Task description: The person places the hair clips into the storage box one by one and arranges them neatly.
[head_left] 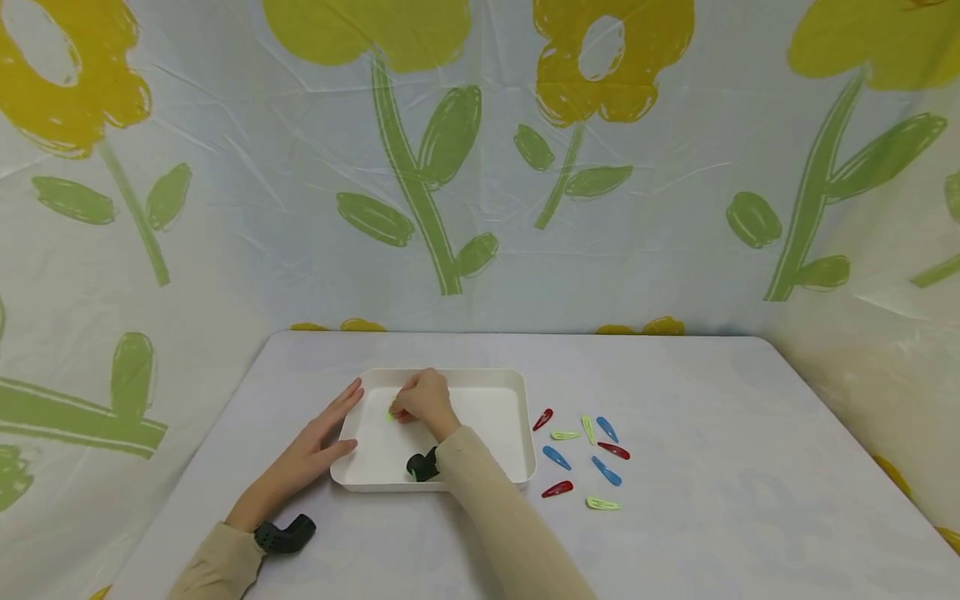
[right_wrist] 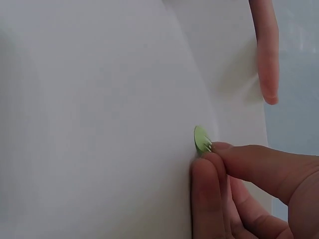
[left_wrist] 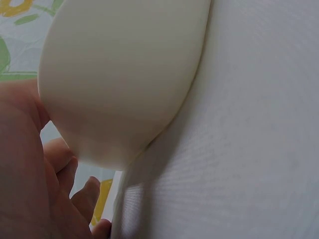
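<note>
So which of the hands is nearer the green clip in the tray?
Right: the right hand pinches the green clip; the left hand is apart from it, at the left edge of the tray.

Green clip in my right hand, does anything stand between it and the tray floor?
Nothing visible does: the right hand pinches the green clip low over bare floor in the white tray. The left hand rests at the tray's left edge, to the side.

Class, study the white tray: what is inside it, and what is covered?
Inside the white tray, the right hand pinches a green clip. The hand and sleeve cover part of the tray; anything beneath cannot be seen.
</note>
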`<action>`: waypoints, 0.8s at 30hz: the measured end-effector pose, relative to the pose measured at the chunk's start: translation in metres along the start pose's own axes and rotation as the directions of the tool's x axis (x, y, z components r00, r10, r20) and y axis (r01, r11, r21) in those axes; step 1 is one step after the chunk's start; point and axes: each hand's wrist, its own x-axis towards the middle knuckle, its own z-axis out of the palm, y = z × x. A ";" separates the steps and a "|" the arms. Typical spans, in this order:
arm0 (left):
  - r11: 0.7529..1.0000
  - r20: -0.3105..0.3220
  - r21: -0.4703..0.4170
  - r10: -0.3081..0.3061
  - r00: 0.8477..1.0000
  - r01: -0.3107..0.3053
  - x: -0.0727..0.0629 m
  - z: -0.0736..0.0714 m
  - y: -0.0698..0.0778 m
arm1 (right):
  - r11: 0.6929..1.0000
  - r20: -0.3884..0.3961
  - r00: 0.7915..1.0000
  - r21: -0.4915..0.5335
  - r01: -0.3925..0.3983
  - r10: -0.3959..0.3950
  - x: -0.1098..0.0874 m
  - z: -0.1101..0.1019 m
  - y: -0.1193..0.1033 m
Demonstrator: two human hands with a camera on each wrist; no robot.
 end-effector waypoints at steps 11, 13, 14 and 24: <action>1.000 -0.002 0.009 0.011 1.000 -0.011 -0.001 0.000 0.000 | 1.000 0.014 1.000 -0.018 0.017 -0.017 0.001 -0.002 0.007; 1.000 -0.002 0.014 0.013 1.000 -0.013 -0.001 -0.001 0.000 | 1.000 0.025 1.000 -0.024 0.006 -0.005 0.001 -0.002 0.008; 1.000 -0.004 0.015 0.013 1.000 -0.012 -0.002 -0.001 0.000 | 1.000 0.034 0.999 -0.030 0.002 -0.001 0.002 -0.002 0.008; 1.000 0.004 -0.001 0.006 1.000 -0.006 0.000 0.000 0.002 | 0.995 0.031 1.000 -0.097 0.000 0.003 0.001 -0.003 0.007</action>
